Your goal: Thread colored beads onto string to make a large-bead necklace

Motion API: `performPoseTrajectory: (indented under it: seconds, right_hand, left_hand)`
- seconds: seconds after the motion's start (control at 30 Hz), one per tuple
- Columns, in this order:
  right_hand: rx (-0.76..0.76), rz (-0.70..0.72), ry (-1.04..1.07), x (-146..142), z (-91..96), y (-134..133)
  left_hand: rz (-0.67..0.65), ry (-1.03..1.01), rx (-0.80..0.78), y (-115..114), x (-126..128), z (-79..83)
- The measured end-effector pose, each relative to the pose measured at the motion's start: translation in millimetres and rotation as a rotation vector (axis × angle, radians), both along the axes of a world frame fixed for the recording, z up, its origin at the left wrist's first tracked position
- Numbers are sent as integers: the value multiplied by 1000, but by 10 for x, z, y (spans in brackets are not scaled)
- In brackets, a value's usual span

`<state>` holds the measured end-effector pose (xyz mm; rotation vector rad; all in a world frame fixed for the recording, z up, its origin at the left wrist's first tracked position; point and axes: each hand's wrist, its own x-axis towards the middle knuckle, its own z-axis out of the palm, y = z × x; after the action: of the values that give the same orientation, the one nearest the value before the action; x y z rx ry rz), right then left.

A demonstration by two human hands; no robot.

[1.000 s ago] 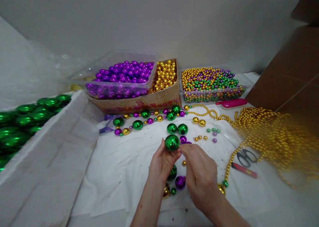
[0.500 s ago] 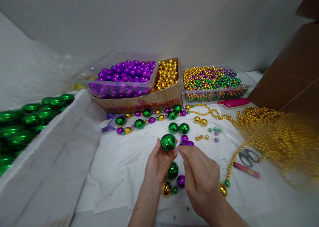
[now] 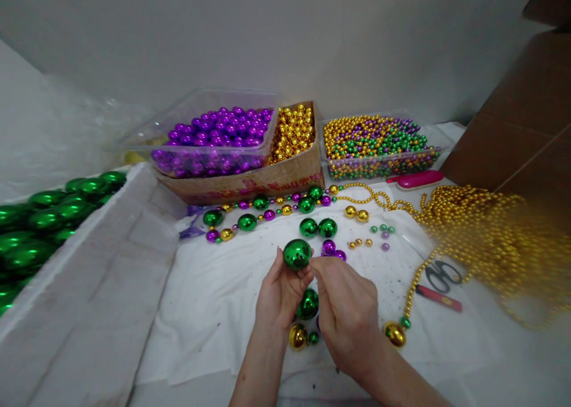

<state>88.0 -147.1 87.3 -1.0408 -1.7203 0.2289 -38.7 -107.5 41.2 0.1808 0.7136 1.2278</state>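
My left hand (image 3: 279, 291) grips a large shiny green bead (image 3: 297, 254) at its fingertips, held above the white cloth (image 3: 214, 300). My right hand (image 3: 347, 312) is pinched right beside that bead, fingers together on something too thin to make out. Below the hands hang or lie another green bead (image 3: 308, 303), a gold bead (image 3: 297, 336) and a small green one (image 3: 314, 337). A strand with a gold bead (image 3: 395, 333) runs off to the right of my right wrist.
A finished bead string (image 3: 263, 207) lies across the cloth. Behind it stand a tub of purple beads (image 3: 214, 136), a cardboard box of gold beads (image 3: 292, 134) and a tub of mixed small beads (image 3: 375, 142). Green balls (image 3: 40, 216) fill a box left. Gold strands (image 3: 486, 234), scissors (image 3: 439, 275) lie right.
Both hands have drifted slightly left and up with the green bead. The right hand's pinch stays at the bead's side. The purple bead under the right hand is now hidden.
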Motion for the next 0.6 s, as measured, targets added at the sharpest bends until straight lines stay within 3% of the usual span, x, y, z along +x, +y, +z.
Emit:
performPoseTrajectory:
  seconds: [0.1,0.23,0.4,0.47,0.6]
  right_hand:
    - [-16,-32,20,-38,-93,77]
    - [-292,-19,166,-19,-247,220]
    - [-528,184,128,257,-267,300]
    - [-522,200,29,433,-191,301]
    - [-343,86,-133,681,28,300]
  left_hand:
    - [2,16,18,-6,21,31]
    - [67,82,60,25,0,43]
    - [218,254,151,100,-30,145]
    - [239,344,267,117,19,256]
    - [206,478,492,141,250,532]
